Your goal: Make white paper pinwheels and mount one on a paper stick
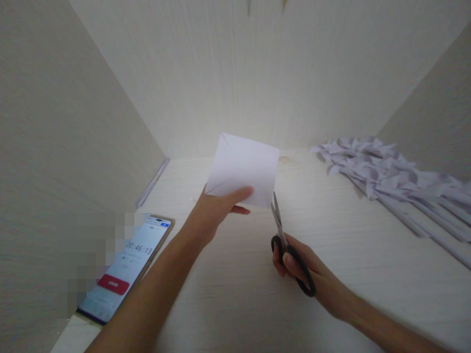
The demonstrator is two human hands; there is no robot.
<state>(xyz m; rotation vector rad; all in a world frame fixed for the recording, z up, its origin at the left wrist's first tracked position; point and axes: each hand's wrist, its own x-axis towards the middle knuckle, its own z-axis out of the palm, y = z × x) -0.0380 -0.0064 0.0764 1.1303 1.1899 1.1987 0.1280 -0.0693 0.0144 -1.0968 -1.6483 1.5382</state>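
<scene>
A square sheet of white paper (pixel 246 166) is held up above the table by my left hand (pixel 217 211), thumb on top and fingers beneath. Slits or creases run inward from its two left corners. My right hand (pixel 301 264) grips a pair of scissors (pixel 282 240) by its black handles. The blades are slightly apart, pointing up at the paper's lower right corner. Whether they touch the paper I cannot tell.
Several white paper pinwheels (pixel 390 171) with rolled paper sticks lie piled at the right. On the left, a phone (pixel 136 260) shows a running timer, and thin rolled paper sticks (pixel 153 182) lie along the wall. Pale walls (pixel 250 78) enclose the table (pixel 221 304).
</scene>
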